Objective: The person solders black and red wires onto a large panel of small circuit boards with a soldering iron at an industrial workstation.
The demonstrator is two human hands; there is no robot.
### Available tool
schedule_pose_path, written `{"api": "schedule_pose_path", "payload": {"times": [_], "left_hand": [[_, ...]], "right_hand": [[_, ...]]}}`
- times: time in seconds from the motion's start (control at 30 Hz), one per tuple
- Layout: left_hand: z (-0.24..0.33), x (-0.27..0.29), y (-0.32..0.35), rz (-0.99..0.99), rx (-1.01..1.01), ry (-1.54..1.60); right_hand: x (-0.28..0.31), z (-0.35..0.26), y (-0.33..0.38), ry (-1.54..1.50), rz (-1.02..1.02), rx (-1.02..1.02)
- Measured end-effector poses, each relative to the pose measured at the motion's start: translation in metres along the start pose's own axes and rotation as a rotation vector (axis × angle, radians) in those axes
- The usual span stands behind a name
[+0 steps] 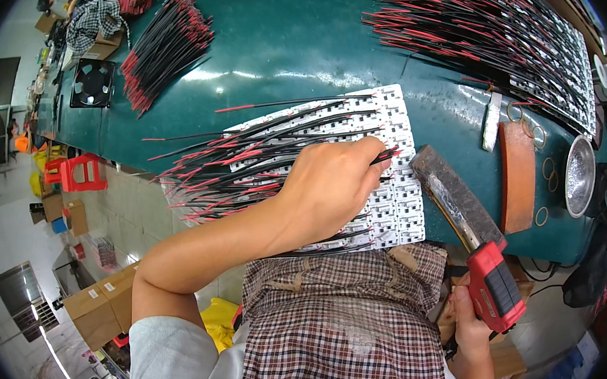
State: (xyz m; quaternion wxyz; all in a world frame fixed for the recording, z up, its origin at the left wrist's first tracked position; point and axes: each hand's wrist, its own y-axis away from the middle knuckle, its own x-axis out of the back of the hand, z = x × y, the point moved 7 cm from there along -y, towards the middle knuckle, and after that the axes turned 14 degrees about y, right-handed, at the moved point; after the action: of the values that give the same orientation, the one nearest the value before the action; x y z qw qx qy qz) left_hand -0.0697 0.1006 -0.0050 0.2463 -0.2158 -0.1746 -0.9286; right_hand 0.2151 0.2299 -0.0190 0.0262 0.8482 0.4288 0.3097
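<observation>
My left hand (333,181) reaches over a white panel of small circuit boards (403,199) and pinches a few thin black wires with red ends (392,154) near the panel's right part. Many more red and black wires (219,159) lie across the panel and hang past its left side. At lower right, my right hand (472,324) is wrapped round the red and black handle of a soldering iron (496,287). The iron's metal shaft points up and left, over or against a dark oblong block (457,190) beside the panel. Its tip is hard to make out.
On the green table (280,48), a wire bundle (167,52) lies left and a wired panel (579,62) at back right. An orange-brown block (515,177), rubber bands (550,173) and a metal bowl (579,176) stand right. A small black fan (93,84) is far left.
</observation>
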Motion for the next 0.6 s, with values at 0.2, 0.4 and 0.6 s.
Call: {"api": "schedule_pose_path", "payload": {"times": [0.2,0.4,0.6], "left_hand": [[0.044,0.04,0.014,0.296,-0.314,-0.176],[0.032,0.011,0.035,0.048,0.009,-0.176],[0.01,-0.02,0.037,0.264,-0.098,-0.082]], "right_hand": [[0.001,0.007,0.005,0.019,-0.014,-0.042],[0.0,0.011,0.01,0.065,-0.065,-0.023],[-0.007,-0.002,0.006,0.108,-0.079,0.06]]}}
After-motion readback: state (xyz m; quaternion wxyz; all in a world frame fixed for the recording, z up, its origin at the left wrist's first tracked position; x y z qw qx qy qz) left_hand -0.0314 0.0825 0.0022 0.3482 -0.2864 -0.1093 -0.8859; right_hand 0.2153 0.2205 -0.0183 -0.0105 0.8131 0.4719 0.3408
